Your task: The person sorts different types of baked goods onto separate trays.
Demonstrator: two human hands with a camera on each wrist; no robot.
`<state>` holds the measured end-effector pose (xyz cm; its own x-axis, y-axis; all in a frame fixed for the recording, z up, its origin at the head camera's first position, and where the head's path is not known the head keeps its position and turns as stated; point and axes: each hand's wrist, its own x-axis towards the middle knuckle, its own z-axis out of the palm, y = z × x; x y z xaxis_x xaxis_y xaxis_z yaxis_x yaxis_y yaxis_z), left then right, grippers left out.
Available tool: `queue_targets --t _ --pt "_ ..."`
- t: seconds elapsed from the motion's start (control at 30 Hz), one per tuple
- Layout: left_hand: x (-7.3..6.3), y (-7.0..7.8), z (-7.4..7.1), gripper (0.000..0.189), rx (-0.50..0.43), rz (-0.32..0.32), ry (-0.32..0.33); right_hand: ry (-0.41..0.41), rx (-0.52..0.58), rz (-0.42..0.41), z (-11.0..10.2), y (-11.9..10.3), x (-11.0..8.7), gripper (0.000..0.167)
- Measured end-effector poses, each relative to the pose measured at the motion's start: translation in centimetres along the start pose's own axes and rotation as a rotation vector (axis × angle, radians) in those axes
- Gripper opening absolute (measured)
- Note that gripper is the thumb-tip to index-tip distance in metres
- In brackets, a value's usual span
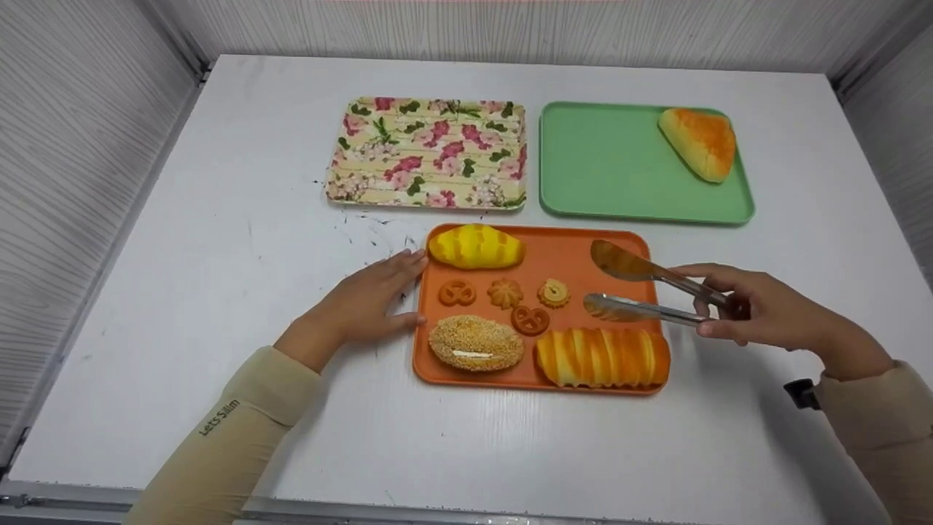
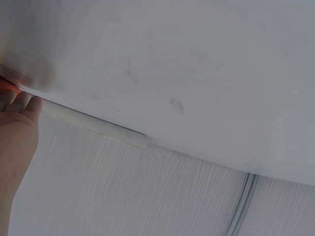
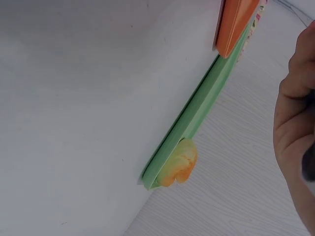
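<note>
Right hand point(image 1: 765, 310), right of frame: grip holding metal tongs point(image 1: 656, 311), 2 arms spread over the right side of the orange tray point(image 1: 561, 255), lower centre. Left hand point(image 1: 364, 299): grip wide, fingers touching that tray's left edge. Tray contents: 4 small biscuits point(image 1: 505, 293), 3 breads point(image 1: 601, 357). Green tray point(image 1: 605, 160), upper right: 1 bread wedge point(image 1: 703, 146).

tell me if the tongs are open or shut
Open: in the head view, the tongs show a clear gap between their two tips.

three trays point(image 1: 612, 164) lie on a white table point(image 1: 219, 219).
</note>
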<state>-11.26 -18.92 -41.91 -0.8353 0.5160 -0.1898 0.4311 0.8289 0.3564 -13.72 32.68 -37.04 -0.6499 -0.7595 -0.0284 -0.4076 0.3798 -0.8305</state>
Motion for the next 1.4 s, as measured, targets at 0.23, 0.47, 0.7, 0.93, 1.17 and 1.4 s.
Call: queue_targets --t 0.23,0.47,0.7,0.93,1.17,1.4 --pt "0.1 0.1 0.0 0.082 -0.001 -0.005 -0.016 -0.127 0.051 -0.065 0.5 0.1 -0.8 0.065" --pt "0.0 0.2 -0.1 0.083 -0.009 -0.011 -0.024 -0.182 0.054 -0.085 0.8 -0.1 -1.0 0.067" --pt "-0.1 0.3 -0.3 0.082 -0.016 -0.014 -0.020 -0.182 0.008 -0.005 1.0 -0.3 -1.2 0.067" --pt "0.0 0.3 -0.2 0.082 -0.011 0.001 -0.017 -0.181 0.008 -0.018 1.1 0.5 -1.3 0.066" --pt "0.0 0.2 -0.1 0.082 -0.011 0.000 -0.020 -0.180 0.103 -0.032 1.3 0.4 -1.3 0.058" --pt "0.0 0.2 -0.1 0.082 -0.024 -0.006 -0.022 -0.180 0.121 -0.092 1.2 0.1 -1.3 0.057"
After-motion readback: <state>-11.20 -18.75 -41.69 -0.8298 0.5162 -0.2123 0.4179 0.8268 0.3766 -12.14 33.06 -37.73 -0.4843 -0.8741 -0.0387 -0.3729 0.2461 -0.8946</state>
